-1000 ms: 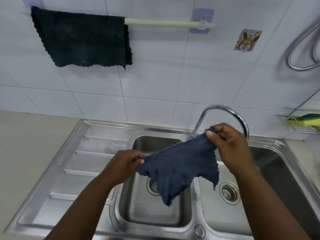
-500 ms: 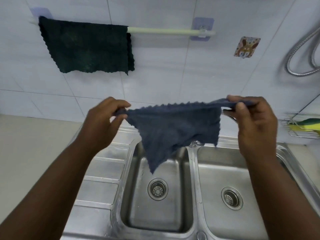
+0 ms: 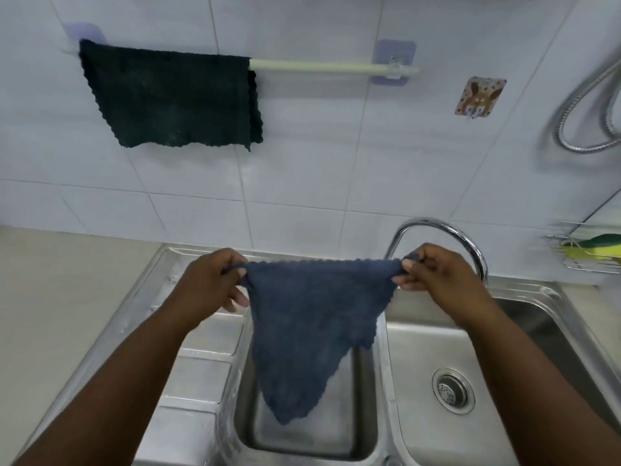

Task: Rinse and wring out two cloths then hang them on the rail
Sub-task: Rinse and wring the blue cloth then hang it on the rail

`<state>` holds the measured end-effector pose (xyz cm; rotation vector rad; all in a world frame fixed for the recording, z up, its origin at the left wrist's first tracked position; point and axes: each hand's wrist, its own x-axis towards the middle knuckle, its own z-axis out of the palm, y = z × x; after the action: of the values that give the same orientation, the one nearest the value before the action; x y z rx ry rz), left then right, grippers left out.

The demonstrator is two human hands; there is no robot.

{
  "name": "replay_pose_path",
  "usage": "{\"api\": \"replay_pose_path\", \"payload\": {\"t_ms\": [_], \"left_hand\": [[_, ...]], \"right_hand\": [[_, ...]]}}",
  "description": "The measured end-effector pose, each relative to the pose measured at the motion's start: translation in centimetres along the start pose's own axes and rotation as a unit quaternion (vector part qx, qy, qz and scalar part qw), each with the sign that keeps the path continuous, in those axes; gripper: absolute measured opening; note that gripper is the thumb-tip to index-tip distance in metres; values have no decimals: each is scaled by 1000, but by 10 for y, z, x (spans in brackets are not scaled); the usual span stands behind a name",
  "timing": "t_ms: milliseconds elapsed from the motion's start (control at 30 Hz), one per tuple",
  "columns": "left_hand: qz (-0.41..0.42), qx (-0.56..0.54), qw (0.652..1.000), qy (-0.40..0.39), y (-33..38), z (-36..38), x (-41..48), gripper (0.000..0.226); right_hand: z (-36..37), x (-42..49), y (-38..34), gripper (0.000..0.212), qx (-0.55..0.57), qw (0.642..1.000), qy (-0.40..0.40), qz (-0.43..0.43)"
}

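A blue cloth (image 3: 309,317) is stretched out between my two hands above the left basin of the steel sink (image 3: 420,338). My left hand (image 3: 211,284) pinches its left top corner and my right hand (image 3: 433,274) pinches its right top corner. The top edge is taut and level, and the cloth hangs down to a point. On the wall a dark green cloth (image 3: 171,99) hangs over the left half of the pale rail (image 3: 329,67). The right half of the rail is bare.
A curved chrome tap (image 3: 447,233) rises behind my right hand. The sink has a ribbed drainboard (image 3: 198,375) on the left and a right basin with a drain (image 3: 453,391). A wire rack with a yellow-green sponge (image 3: 591,247) hangs at right, below a metal hose (image 3: 584,105).
Both hands have spread the blue cloth wide by its top corners. It was lifted up in front of the wall half a second ago and now sits lower, over the sink.
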<state>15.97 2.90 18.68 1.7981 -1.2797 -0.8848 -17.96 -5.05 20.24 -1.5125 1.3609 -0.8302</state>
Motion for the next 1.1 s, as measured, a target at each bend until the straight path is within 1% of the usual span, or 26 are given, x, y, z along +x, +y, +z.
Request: {"api": "replay_pose_path", "payload": {"t_ms": [33, 67, 100, 167, 200, 233, 267, 300, 333, 367, 400, 467, 500, 667, 733, 767, 800, 833, 867, 900, 933, 967, 1000, 1033, 1067, 1100], "left_hand": [[18, -35, 998, 38, 13, -6, -3, 11], [58, -70, 991, 94, 24, -10, -10, 10], [124, -79, 975, 169, 31, -14, -18, 10], [265, -10, 917, 299, 37, -10, -36, 12], [303, 38, 898, 316, 26, -2, -41, 13], [306, 83, 909, 271, 8, 5, -42, 15], [273, 130, 937, 173, -14, 11, -39, 19], [209, 172, 962, 49, -36, 16, -36, 25], [137, 198, 969, -62, -58, 20, -34, 29], [80, 197, 969, -126, -73, 23, -34, 30], [44, 176, 973, -146, -79, 24, -34, 25], [19, 136, 983, -119, -77, 27, -33, 17], [18, 128, 987, -98, -72, 29, -32, 15], [54, 95, 994, -15, -30, 14, -22, 14], [91, 30, 994, 55, -5, 5, -26, 18], [120, -13, 987, 104, 8, 0, -32, 20], [163, -46, 972, 165, 20, -3, -39, 20], [217, -53, 947, 232, 29, -4, -47, 18], [267, -33, 918, 293, 34, -1, -54, 14], [298, 16, 895, 333, 33, 3, -57, 13], [312, 75, 889, 328, 23, 8, -55, 14], [298, 128, 909, 263, 8, 13, -49, 16], [257, 166, 939, 156, -11, 18, -39, 23], [196, 197, 960, 42, -30, 23, -33, 31], [152, 204, 966, -34, -48, 26, -29, 37], [116, 188, 974, -58, -60, 26, -27, 38]], "right_hand": [[-2, -4, -12, 10, 11, 999, 28, -45], [-3, -12, -25, 8, 13, 993, 67, -101], [-3, -21, -36, 7, 14, 980, 109, -164], [1, -39, -42, 9, 7, 946, 178, -272], [3, -44, -34, 10, -25, 937, 185, -295], [4, -43, -18, 9, -88, 944, 153, -280], [4, -40, 1, 4, -192, 953, 65, -224], [3, -38, 21, 4, -280, 950, -64, -124], [1, -35, 40, 9, -321, 931, -172, -17], [-4, -33, 55, 14, -291, 926, -232, 58], [-8, -30, 66, 17, -219, 941, -238, 98], [-12, -25, 72, 17, -99, 973, -173, 116], [-10, -24, 73, 14, -74, 981, -141, 109], [-8, -18, 43, 11, -59, 996, -48, 51], [-12, -21, 18, 10, 8, 1000, 6, -14], [-14, -26, 4, 12, 49, 996, 47, -65], [-15, -34, -11, 17, 78, 984, 99, -123], [-15, -42, -21, 19, 81, 967, 157, -185], [-13, -52, -29, 17, 56, 944, 216, -243], [-9, -58, -29, 13, -12, 924, 258, -281], [-4, -59, -23, 10, -110, 916, 255, -290], [1, -56, -9, 10, -221, 920, 191, -262], [8, -50, 11, 11, -309, 930, 81, -183], [13, -44, 34, 15, -340, 936, -29, -87], [16, -40, 52, 21, -313, 945, -94, -13], [15, -36, 65, 22, -256, 960, -106, 32]]}}
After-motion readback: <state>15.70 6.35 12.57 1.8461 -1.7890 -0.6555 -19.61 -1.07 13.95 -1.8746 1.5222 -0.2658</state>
